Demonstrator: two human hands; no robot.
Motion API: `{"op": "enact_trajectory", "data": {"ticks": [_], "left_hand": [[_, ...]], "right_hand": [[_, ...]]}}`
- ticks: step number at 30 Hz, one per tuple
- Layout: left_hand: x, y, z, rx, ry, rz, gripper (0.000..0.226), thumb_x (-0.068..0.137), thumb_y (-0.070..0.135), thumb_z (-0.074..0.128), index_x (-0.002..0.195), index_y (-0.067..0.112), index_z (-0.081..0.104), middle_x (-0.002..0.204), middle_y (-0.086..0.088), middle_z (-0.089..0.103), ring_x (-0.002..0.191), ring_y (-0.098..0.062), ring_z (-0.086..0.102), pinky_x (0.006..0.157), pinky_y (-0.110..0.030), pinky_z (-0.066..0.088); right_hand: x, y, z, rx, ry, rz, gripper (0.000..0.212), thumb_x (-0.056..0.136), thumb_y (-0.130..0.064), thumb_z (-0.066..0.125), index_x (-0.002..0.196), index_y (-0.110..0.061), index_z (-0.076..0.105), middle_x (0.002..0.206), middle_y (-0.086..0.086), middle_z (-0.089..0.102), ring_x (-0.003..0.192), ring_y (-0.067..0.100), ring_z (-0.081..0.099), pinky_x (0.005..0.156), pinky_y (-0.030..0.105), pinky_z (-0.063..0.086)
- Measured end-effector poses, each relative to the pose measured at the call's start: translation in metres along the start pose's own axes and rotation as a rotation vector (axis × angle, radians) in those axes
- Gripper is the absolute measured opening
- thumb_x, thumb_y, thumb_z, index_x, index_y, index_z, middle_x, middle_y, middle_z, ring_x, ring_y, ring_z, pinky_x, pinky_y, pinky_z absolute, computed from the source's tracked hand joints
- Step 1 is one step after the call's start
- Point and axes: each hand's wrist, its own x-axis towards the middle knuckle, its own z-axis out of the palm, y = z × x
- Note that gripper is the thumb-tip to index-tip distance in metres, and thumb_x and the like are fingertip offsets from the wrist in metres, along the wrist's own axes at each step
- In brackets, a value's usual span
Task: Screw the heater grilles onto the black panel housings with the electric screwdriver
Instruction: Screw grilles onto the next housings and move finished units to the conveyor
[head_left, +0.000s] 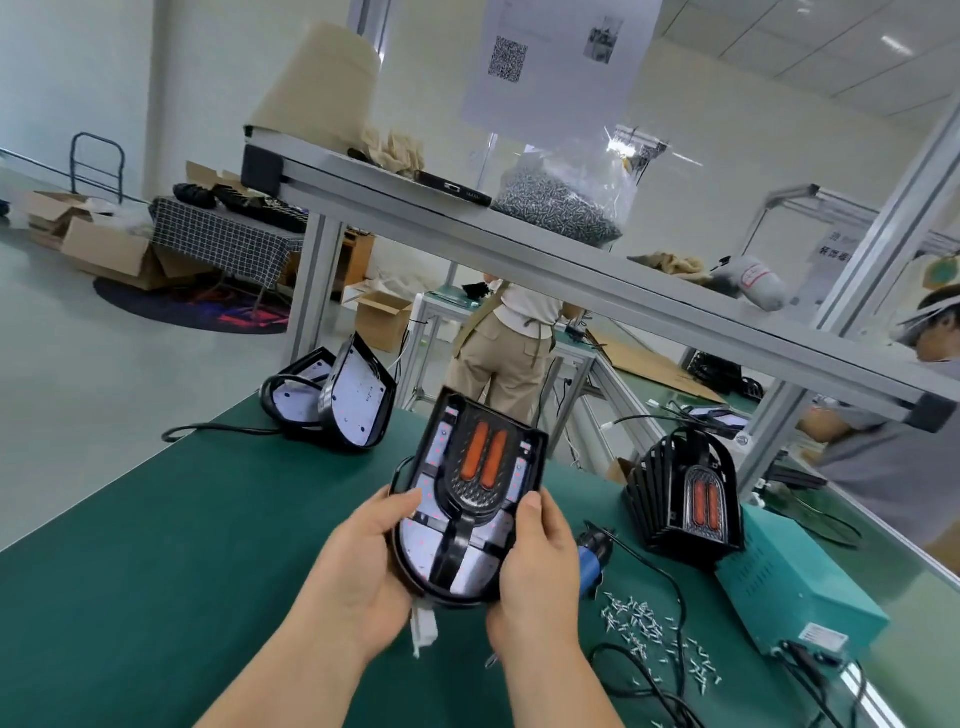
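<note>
left hand (363, 566) and right hand (535, 566), fingers (400, 503) curled round its edges, tilt a black plastic panel housing (457, 582) above the green counter (208, 519), seemingly to seat its orange-barred heater grille (480, 467); blue electric screwdriver (592, 558) lies nearby

green bench (208, 519) bears screws (644, 618), housings (358, 400)

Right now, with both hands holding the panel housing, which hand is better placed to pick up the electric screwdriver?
The right hand. The blue electric screwdriver lies on the green table beside it, and the loose screws are on that side too. The left hand could probably hold the panel housing alone.
</note>
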Motion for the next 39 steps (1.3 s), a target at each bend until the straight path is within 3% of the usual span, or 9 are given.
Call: {"op": "enact_trajectory", "data": {"ticks": [7,11,14,18,23,29,33,37,39], "left_hand": [[0.008,0.010,-0.015,0.207,0.055,0.043,0.040,0.082,-0.005,0.049,0.121,-0.006,0.060,0.113,-0.033,0.067,0.099,-0.047,0.065,0.090,-0.061,0.052],[0.010,0.009,-0.015,0.153,0.092,0.107,0.039,0.082,-0.011,0.044,0.117,-0.007,0.060,0.112,-0.035,0.065,0.084,-0.040,0.067,0.076,-0.053,0.057],[0.012,0.002,-0.014,0.086,0.078,0.181,0.041,0.082,-0.013,0.043,0.119,-0.007,0.059,0.112,-0.033,0.065,0.086,-0.039,0.065,0.081,-0.052,0.055],[0.011,-0.004,-0.014,0.039,0.021,0.264,0.044,0.081,-0.014,0.040,0.115,0.002,0.063,0.106,-0.025,0.069,0.083,-0.035,0.069,0.075,-0.049,0.060],[0.008,-0.005,-0.012,0.018,-0.046,0.321,0.049,0.078,-0.016,0.035,0.105,0.009,0.066,0.094,-0.016,0.074,0.076,-0.029,0.073,0.063,-0.042,0.062],[0.003,-0.008,-0.006,0.032,-0.084,0.288,0.061,0.057,-0.009,0.044,0.109,0.014,0.066,0.094,-0.014,0.075,0.076,-0.029,0.073,0.063,-0.044,0.061],[0.004,-0.011,-0.007,0.211,-0.038,0.215,0.059,0.072,-0.020,0.038,0.113,0.014,0.062,0.092,-0.008,0.075,0.080,-0.026,0.070,0.078,-0.044,0.056],[0.000,-0.014,-0.005,0.251,-0.085,0.084,0.048,0.087,-0.012,0.046,0.122,0.016,0.061,0.107,-0.008,0.075,0.094,-0.030,0.071,0.085,-0.044,0.054],[-0.002,-0.015,-0.003,0.155,-0.139,0.040,0.038,0.093,-0.002,0.048,0.126,0.010,0.060,0.115,-0.014,0.073,0.101,-0.031,0.071,0.084,-0.045,0.055]], "right_hand": [[-0.007,0.006,-0.004,-0.097,-0.108,0.095,0.025,0.104,-0.017,0.049,0.113,-0.009,0.071,0.109,0.010,0.075,0.108,0.033,0.069,0.101,0.055,0.050],[-0.011,0.003,-0.006,-0.001,-0.171,0.189,0.030,0.104,-0.023,0.048,0.113,-0.008,0.072,0.109,0.013,0.075,0.107,0.034,0.069,0.101,0.056,0.049],[-0.016,-0.004,-0.008,0.047,-0.218,0.282,0.041,0.101,-0.038,0.047,0.128,-0.012,0.065,0.120,0.011,0.071,0.115,0.032,0.066,0.104,0.052,0.048],[-0.022,-0.010,-0.015,-0.091,-0.294,0.527,0.066,0.090,-0.071,0.040,0.127,-0.022,0.066,0.115,0.005,0.074,0.101,0.024,0.070,0.081,0.037,0.055],[-0.022,-0.016,-0.025,-0.215,-0.472,0.627,0.094,0.076,-0.090,0.016,0.117,-0.028,0.073,0.117,0.006,0.073,0.100,0.029,0.068,0.095,0.054,0.046],[-0.021,-0.012,-0.026,-0.025,-0.494,0.606,0.088,0.082,-0.086,0.020,0.112,-0.026,0.076,0.124,0.009,0.070,0.104,0.029,0.071,0.094,0.048,0.050],[-0.016,-0.013,-0.029,0.061,-0.428,0.558,0.076,0.088,-0.077,0.031,0.108,-0.021,0.078,0.117,0.012,0.073,0.096,0.030,0.074,0.077,0.041,0.056],[-0.008,-0.012,-0.031,0.142,-0.306,0.451,0.068,0.097,-0.063,0.038,0.116,-0.008,0.074,0.115,0.019,0.072,0.104,0.037,0.070,0.097,0.050,0.051],[-0.006,-0.013,-0.030,0.177,-0.247,0.428,0.063,0.100,-0.056,0.040,0.114,-0.006,0.074,0.111,0.020,0.073,0.100,0.037,0.071,0.093,0.049,0.053]]}}
